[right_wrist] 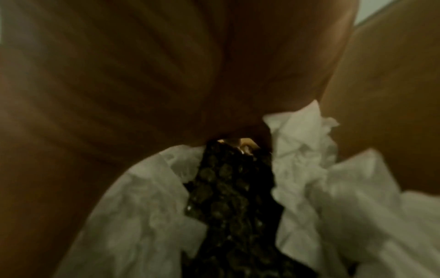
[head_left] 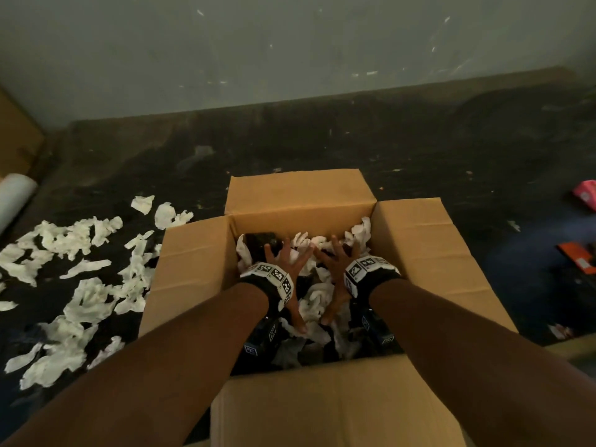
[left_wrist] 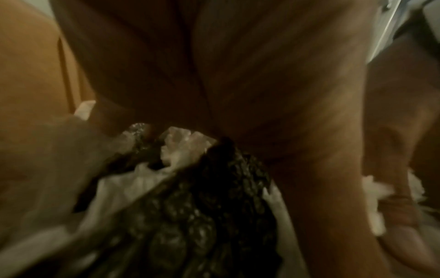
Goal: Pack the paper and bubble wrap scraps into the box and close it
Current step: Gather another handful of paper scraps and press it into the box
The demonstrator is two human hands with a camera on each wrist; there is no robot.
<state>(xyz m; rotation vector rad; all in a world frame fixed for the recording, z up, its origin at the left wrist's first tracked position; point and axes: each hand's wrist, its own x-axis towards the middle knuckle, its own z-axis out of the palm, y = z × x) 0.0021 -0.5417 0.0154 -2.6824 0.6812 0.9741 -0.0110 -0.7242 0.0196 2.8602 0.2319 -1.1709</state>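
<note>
An open cardboard box (head_left: 419, 253) stands on the dark floor with all its flaps spread out. Inside lie white paper scraps (head_left: 314, 298) mixed with dark bubble wrap (head_left: 258, 241). Both hands are down in the box, side by side, fingers spread and straight. My left hand (head_left: 287, 262) presses flat on the scraps; my right hand (head_left: 335, 262) does the same just beside it. The wrist views show each palm over white paper (right_wrist: 309, 150) and black bubble wrap (left_wrist: 202, 206) (right_wrist: 228, 188).
Several white paper scraps (head_left: 80, 285) lie scattered on the floor left of the box. A white roll (head_left: 14, 195) and cardboard (head_left: 16, 130) sit at the far left. Pink (head_left: 587, 195) and orange (head_left: 577, 258) items lie at the right. A grey wall is behind.
</note>
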